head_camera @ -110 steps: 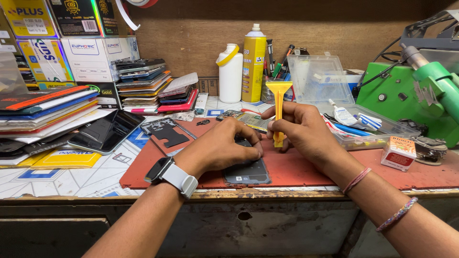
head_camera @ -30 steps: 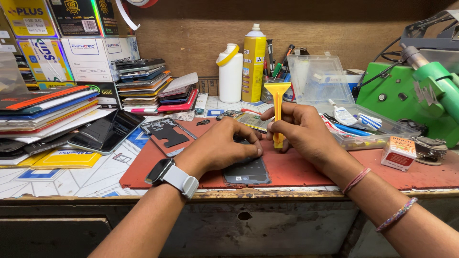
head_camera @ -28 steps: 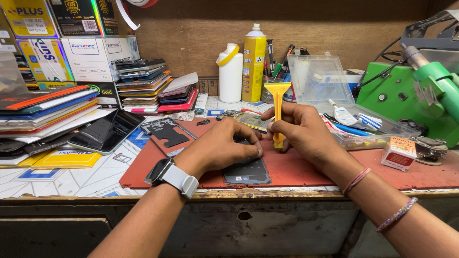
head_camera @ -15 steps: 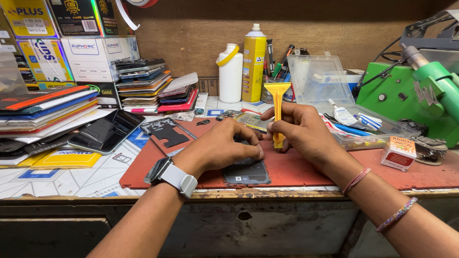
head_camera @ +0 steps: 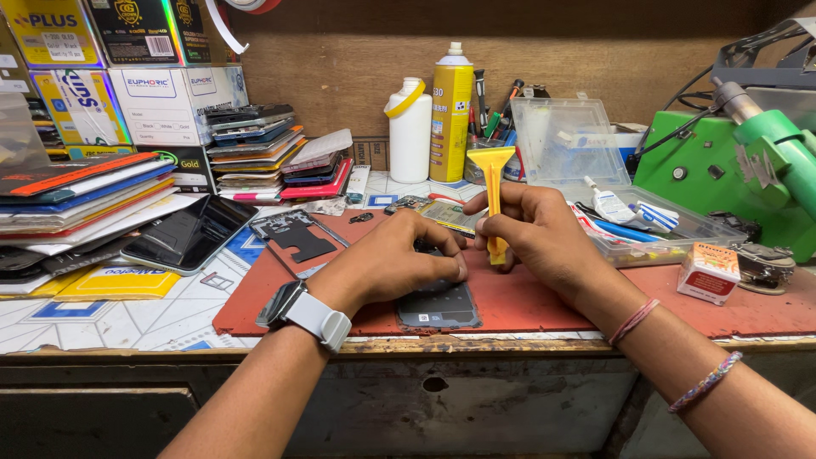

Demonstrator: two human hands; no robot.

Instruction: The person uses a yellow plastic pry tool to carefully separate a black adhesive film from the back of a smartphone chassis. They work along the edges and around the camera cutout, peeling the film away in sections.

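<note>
- At the far left, a slanting stack of flat packets (head_camera: 81, 191) in red, blue and white lies on the table (head_camera: 102, 319), with printed cardboard boxes (head_camera: 127, 76) standing behind it against the wooden back wall.
- Just right of the packets a dark phone screen (head_camera: 189, 234) lies face up, and farther back sits a pile of phones and cases (head_camera: 272, 153).
- A red work mat (head_camera: 765, 297) covers the near middle and right of the table; a black phone frame part (head_camera: 293, 234) rests on its far left corner.
- The left hand (head_camera: 393, 265), with a grey-strapped watch (head_camera: 304, 313) on its wrist, lies palm down on a dark phone panel (head_camera: 440, 304) that sits flat on the mat near the table's front edge; the fingers are curled and press on the panel's far end, a closed grip that pins it rather than lifts it.
- The right hand (head_camera: 537, 234), just beside the left and touching it at the fingertips, has its grip closed around the lower handle of a yellow plastic scraper (head_camera: 492, 191), held upright with its wide blade end on top; its lower tip meets the far edge of the panel.
- Behind the hands stand a white bottle (head_camera: 410, 132) and a yellow spray can (head_camera: 450, 115).
- Right of them an open clear plastic box (head_camera: 586, 149) holds small tubes and tools.
- At the far right is a green machine (head_camera: 739, 178), with a small red-and-white box (head_camera: 708, 274) near it on the mat.
</note>
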